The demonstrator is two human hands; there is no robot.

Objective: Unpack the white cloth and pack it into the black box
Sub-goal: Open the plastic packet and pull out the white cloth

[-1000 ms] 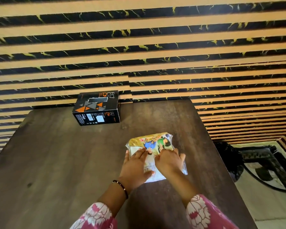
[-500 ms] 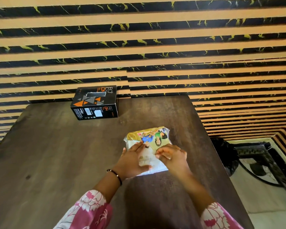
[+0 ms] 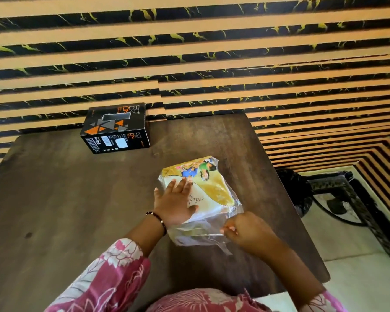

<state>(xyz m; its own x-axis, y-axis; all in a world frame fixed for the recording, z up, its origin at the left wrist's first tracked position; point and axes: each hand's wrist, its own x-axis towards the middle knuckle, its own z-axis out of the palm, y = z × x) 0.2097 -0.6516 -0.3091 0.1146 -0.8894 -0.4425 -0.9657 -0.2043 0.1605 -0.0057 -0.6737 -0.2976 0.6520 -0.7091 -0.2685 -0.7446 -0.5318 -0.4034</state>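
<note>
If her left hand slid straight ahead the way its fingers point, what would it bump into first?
The left hand lies flat on the plastic packet, fingers pointing up and slightly right. It would first cross the packet's printed picture, then bare table, probably passing right of the black box.

- warm light, fairly bright; floor (image 3: 356,255) at right is palest
- soft shadow under the arms on the dark table (image 3: 65,199)
- plastic wrap (image 3: 203,233) shines with glare
- wall stripes (image 3: 189,52) bend near edges; picture a bit soft
</note>
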